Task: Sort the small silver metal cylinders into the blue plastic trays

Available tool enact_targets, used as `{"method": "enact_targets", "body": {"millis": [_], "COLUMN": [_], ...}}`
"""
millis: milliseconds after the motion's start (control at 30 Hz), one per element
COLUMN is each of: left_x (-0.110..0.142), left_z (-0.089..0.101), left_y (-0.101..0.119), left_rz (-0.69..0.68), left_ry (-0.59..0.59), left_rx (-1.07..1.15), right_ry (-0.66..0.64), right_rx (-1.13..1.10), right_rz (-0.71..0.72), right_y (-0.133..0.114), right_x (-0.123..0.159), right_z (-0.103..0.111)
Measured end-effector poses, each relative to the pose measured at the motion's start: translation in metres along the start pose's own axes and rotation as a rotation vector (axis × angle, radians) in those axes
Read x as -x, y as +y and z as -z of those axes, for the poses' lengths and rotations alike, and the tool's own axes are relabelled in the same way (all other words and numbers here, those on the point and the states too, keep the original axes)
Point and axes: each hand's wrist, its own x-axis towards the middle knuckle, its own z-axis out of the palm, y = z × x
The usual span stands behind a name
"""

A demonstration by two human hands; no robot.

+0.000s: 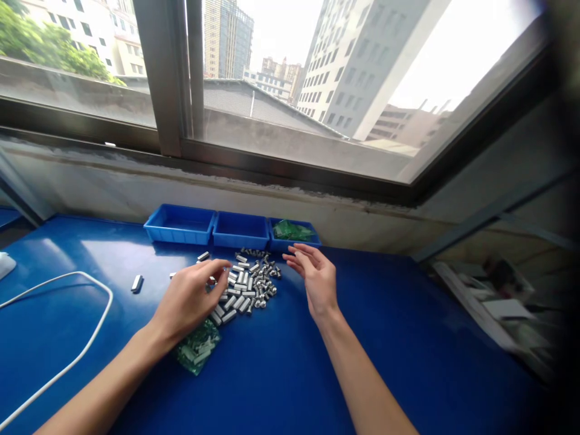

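My left hand (pixel 193 295) hovers over the left side of a pile of metal hex standoffs (pixel 240 287), its fingers curved, with no object visible in them. To the right of the pile, my right hand (pixel 319 275) is raised in front of the right blue bin, fingers stretched out and apparently holding nothing. Silver screws (pixel 263 284) lie loose along the pile's right side. Partly under my left wrist is a green plastic bag (pixel 199 347) with metal pieces inside. One standoff (pixel 136 283) sits apart, farther left on the table.
Three blue bins stand against the wall: the left bin (pixel 158 231), the middle bin (pixel 240 239) and the right bin (pixel 294 244), which contains green plastic bags (pixel 290 230). A white cable (pixel 102 317) curves over the blue table (pixel 281 386) at left. Behind is a window.
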Motion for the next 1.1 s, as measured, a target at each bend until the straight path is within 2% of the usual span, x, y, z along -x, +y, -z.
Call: {"method": "enact_targets", "body": {"millis": [100, 233, 367, 500, 667, 733, 867, 967, 1033, 1100], "left_x": [-0.003, -0.004, 0.001, 0.002, -0.006, -0.009, -0.013, -0.015, -0.015, -0.016], "left_z": [0.009, 0.016, 0.012, 0.005, 0.002, 0.005, 0.013, 0.011, 0.008, 0.006], "left_y": [0.002, 0.004, -0.003, -0.010, -0.001, 0.004, 0.001, -0.006, -0.010, -0.010], "left_rz": [0.063, 0.253, 0.408, 0.457, 0.241, 0.206, 0.291, 0.367, 0.393, 0.388], "left_ry": [0.031, 0.064, -0.020, -0.054, -0.021, -0.038, -0.036, -0.032, -0.030, -0.012], "left_rx": [-0.211, -0.533, -0.492, -0.335, -0.007, 0.148, 0.525, 0.888, 1.025, 1.061], "right_ry": [-0.086, -0.174, -0.246, -0.292, -0.334, -0.353, -0.400, -0.449, -0.524, -0.657], "right_rx": [0.078, 0.141, 0.166, 0.175, 0.176, 0.186, 0.263, 0.423, 0.574, 0.696], "right_rz": [0.019, 0.017, -0.004, -0.019, -0.014, -0.006, 0.047, 0.179, 0.360, 0.572], "right_y": [0.002, 0.004, 0.008, 0.008, 0.007, 0.007, 0.007, 0.002, -0.003, -0.008], "right_x": [0.003, 0.008, 0.011, 0.013, 0.014, 0.014, 0.017, 0.023, 0.032, 0.044], "right_z": [-0.003, -0.007, -0.011, -0.014, -0.015, -0.015, -0.015, -0.018, -0.022, -0.030]}}
